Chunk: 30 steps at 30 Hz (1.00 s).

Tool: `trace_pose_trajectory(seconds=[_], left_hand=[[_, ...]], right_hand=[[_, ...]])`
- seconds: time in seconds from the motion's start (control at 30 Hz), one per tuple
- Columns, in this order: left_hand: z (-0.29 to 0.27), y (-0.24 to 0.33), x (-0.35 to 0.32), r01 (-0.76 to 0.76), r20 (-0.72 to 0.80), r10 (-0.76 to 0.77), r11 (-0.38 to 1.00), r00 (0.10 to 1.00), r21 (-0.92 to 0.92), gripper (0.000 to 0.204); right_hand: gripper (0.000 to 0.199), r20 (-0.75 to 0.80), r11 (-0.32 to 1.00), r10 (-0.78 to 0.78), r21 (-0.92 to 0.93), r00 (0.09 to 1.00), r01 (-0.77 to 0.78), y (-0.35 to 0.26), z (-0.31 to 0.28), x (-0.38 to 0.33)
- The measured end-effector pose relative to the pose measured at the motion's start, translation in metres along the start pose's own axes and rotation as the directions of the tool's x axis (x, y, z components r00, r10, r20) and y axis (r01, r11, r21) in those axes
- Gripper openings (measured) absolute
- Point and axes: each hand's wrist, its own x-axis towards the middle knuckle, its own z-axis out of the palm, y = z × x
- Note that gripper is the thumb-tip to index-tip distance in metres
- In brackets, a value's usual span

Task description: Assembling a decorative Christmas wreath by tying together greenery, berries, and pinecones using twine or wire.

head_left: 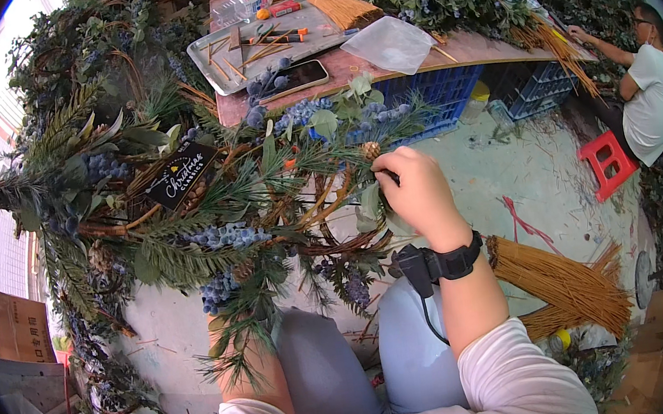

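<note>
A round wreath (208,214) of twisted brown vine, bristly pine sprigs and clusters of dusty blue berries rests over the person's knees, its greenery spreading leftward. The right hand (419,192) pinches closed on a sprig by a small pine cone (372,151) at the wreath's right rim. The left hand (235,335) sits under the foliage; its grip cannot be told. A bundle of tan sticks (560,282) lies on the floor.

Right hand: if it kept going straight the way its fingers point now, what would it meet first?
The right hand points up-left into the wreath. Its fingers already sit at a small pine cone, so that likely comes first, then green leaves and blue berries; depth is unclear.
</note>
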Motion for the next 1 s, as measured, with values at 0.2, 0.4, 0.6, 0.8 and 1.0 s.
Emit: trace_pose_trajectory(seconds=[0.2, 0.4, 0.6, 0.8, 1.0], left_hand=[[-0.004, 0.004, 0.001, -0.014, -0.002, 0.014, 1.000, 1.000, 0.006, 0.060], [-0.010, 0.009, 0.004, -0.023, -0.005, 0.023, 1.000, 1.000, 0.018, 0.060], [-0.019, 0.013, 0.006, -0.034, -0.017, 0.035, 0.999, 0.999, 0.025, 0.060], [-0.025, 0.018, 0.010, -0.048, -0.020, 0.049, 0.998, 0.999, 0.032, 0.060], [-0.029, 0.026, 0.014, -0.064, -0.014, 0.065, 0.997, 0.998, 0.038, 0.061]], right_hand=[[0.022, 0.160, 0.999, 0.000, 0.033, 0.987, -0.005, -0.002, -0.006, -0.001], [0.023, 0.339, 0.989, 0.124, 0.034, 0.933, -0.144, -0.006, -0.011, 0.000], [0.024, 0.370, 0.994, 0.076, 0.044, 0.926, -0.099, -0.007, -0.007, 0.001], [0.023, 0.204, 0.976, -0.216, 0.037, 0.955, 0.213, -0.006, 0.001, -0.004], [0.021, 0.290, 0.972, -0.227, 0.013, 0.930, 0.234, -0.005, 0.004, -0.003]])
